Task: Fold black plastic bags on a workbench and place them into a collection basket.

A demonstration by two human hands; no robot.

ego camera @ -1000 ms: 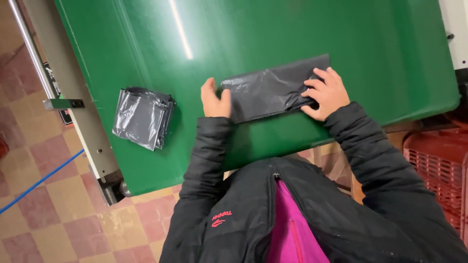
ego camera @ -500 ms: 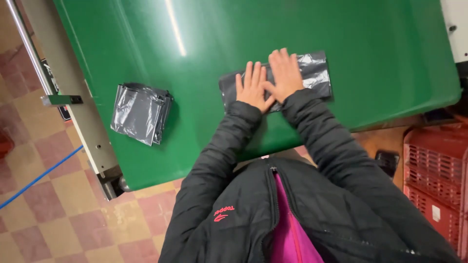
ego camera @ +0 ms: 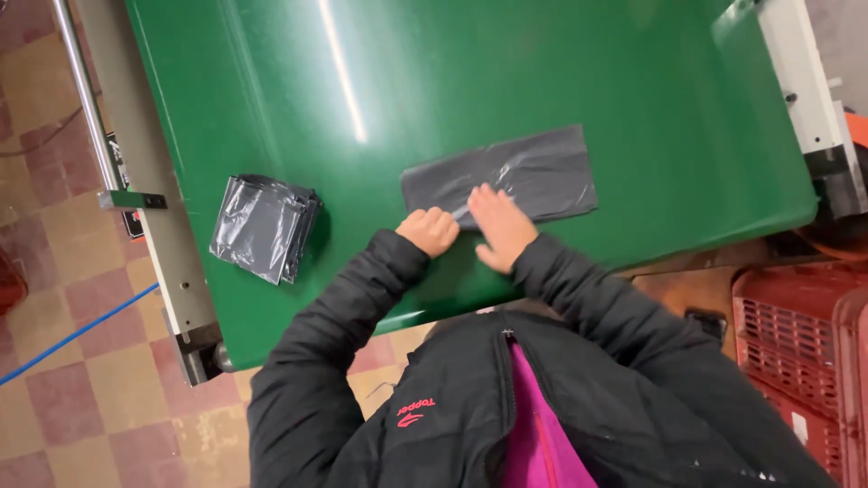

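Near the green counter's (ego camera: 271, 90) front edge, the curled left hand (ego camera: 429, 229) and flat, released right hand (ego camera: 499, 224) press a dark plastic bag (ego camera: 533, 172) flat; folded bags (ego camera: 262, 226) are stacked at left.

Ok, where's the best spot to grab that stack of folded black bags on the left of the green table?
Probably the stack of folded bags by its near corner, coming from the table edge: that corner points toward the person, and the layers look loose on the right side, so pinching through all of them should keep it together.
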